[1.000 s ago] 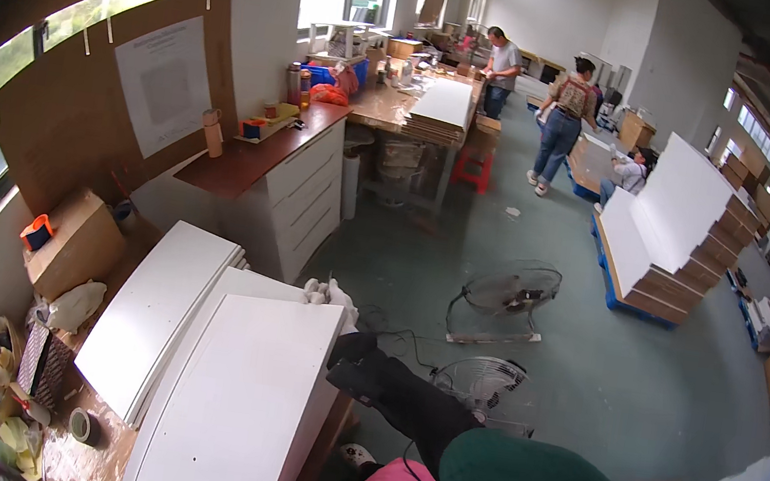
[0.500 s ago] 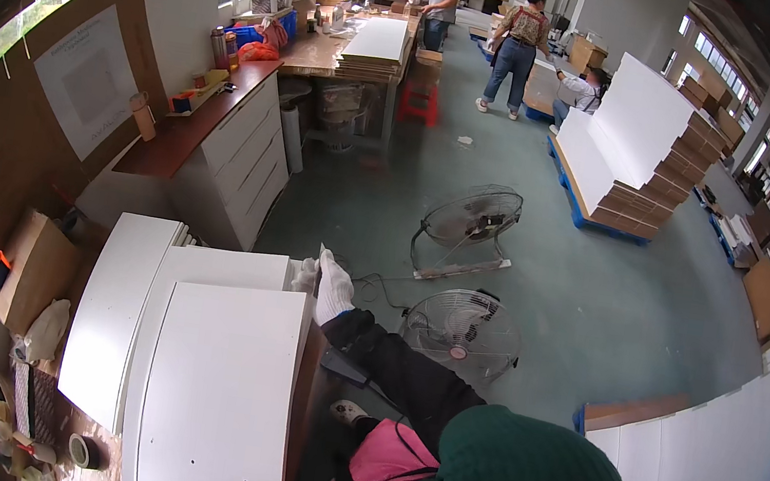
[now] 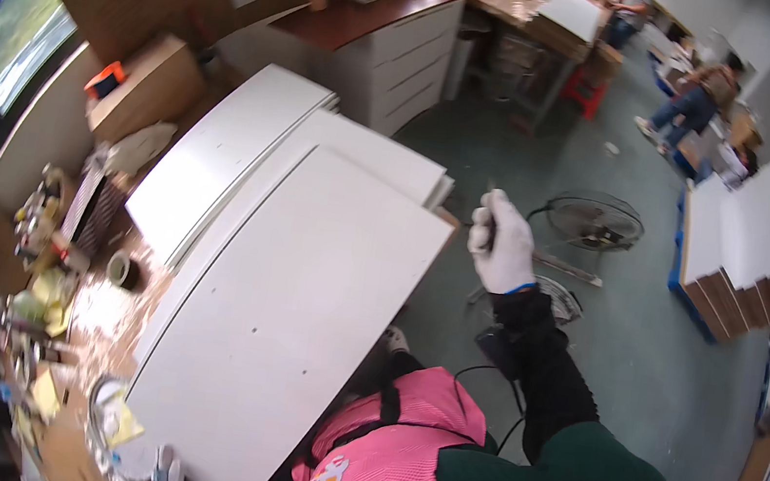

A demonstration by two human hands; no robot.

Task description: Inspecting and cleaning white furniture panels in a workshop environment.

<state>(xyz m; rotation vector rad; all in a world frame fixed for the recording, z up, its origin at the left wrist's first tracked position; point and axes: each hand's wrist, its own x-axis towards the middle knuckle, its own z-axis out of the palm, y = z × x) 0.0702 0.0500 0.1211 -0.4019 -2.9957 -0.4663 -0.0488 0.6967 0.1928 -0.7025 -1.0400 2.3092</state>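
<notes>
My right hand point(image 3: 506, 248), in a white glove with a blue cuff edge, is raised off the far right corner of a stack of white panels. Its fingers are closed, and a small thin dark tip shows above them; what it is I cannot make out. The top white panel point(image 3: 284, 325) lies flat, with a few small holes in its face. At the lower edge, what looks like my gloved left hand point(image 3: 171, 474) is beside the panel's near left edge. Only a small blurred part of it shows. More white panels point(image 3: 235, 151) lie stacked on the left.
A roll of tape point(image 3: 122, 270), yellow papers and bottles lie on the workbench point(image 3: 105, 309) left of the panels. Floor fans point(image 3: 594, 221) stand to the right. A white drawer cabinet point(image 3: 409, 67) is ahead. Stacked boards point(image 3: 749, 242) and a co-worker point(image 3: 699, 108) are farther right.
My right hand has come away from the far edge of the panels and is now raised to their right. The view has turned left and down, bringing the near bench and left hand into sight.
</notes>
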